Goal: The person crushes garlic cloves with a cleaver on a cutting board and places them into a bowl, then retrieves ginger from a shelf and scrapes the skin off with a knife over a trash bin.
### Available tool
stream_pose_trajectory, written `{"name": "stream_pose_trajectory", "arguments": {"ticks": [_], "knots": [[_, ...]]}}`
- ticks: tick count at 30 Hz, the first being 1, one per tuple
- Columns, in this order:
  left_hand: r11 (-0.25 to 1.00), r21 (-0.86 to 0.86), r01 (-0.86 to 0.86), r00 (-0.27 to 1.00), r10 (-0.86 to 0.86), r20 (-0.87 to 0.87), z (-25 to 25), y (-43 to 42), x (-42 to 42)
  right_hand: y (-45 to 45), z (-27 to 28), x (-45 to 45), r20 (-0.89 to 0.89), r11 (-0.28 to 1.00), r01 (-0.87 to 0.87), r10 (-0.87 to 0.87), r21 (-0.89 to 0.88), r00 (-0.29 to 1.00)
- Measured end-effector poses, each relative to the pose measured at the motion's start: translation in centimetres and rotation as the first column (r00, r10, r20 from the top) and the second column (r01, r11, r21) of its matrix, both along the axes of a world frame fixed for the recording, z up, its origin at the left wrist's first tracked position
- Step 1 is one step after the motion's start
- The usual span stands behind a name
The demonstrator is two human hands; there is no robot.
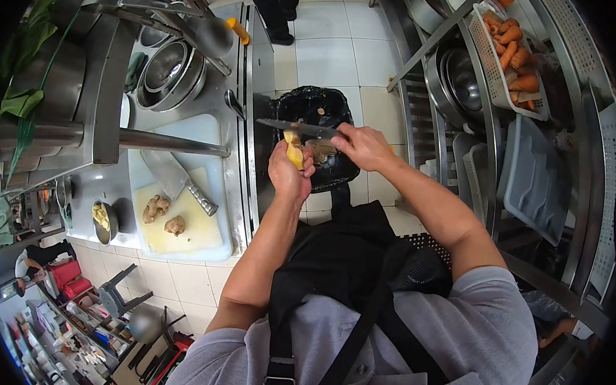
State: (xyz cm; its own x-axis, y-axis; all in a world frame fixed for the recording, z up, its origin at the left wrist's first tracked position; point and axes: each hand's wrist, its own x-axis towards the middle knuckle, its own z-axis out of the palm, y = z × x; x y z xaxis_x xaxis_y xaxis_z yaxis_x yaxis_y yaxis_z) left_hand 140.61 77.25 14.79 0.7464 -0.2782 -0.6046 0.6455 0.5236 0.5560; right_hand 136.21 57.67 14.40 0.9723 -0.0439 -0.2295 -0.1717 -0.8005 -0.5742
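My left hand [289,171] is closed around a partly peeled piece of ginger [294,151], yellow where the skin is off. In my right hand [361,146] is the handle of a knife [301,128], its blade lying across the top of the ginger. Both hands are over a bin lined with a black bag [345,110], with scraps inside. To the left, on the cutting board [210,237], lie two unpeeled ginger pieces, one knobbly [155,208] and one rounder [175,225]. A cleaver [171,176] with a metal handle rests beside them.
Nested steel bowls [170,75] stand on the steel counter at the left. A small bowl [106,224] there holds yellow pieces. At the right, metal shelves carry a basket of carrots [517,60] and a grey tray [538,182]. Another person's legs [271,3] are ahead.
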Motion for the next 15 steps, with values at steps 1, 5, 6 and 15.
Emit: {"name": "stream_pose_trajectory", "arguments": {"ticks": [1, 5, 6, 15], "knots": [[1.0, -0.001, 0.005, 1.0, -0.005, 0.0, -0.4, -0.1, 0.2, 0.6, 0.4, -0.1, 0.0, 0.999, -0.033, 0.033, -0.004, 0.999], [0.999, 0.04, -0.005, 0.989, -0.001, 0.145, -0.5, 0.3, 1.0, 2.4, 2.3, -0.7, -0.015, 0.989, -0.125, 0.126, 0.079, 0.992], [0.999, 0.049, 0.0, 0.983, -0.009, 0.181, -0.4, 0.5, 1.2, 2.6, 3.0, -0.7, -0.015, 0.989, -0.127, 0.129, 0.079, 0.992], [1.0, -0.005, -0.01, 0.979, 0.011, 0.206, -0.6, 0.9, 1.0, 3.1, 2.3, -0.7, 0.017, 0.992, -0.107, 0.106, 0.061, 0.994]]}}
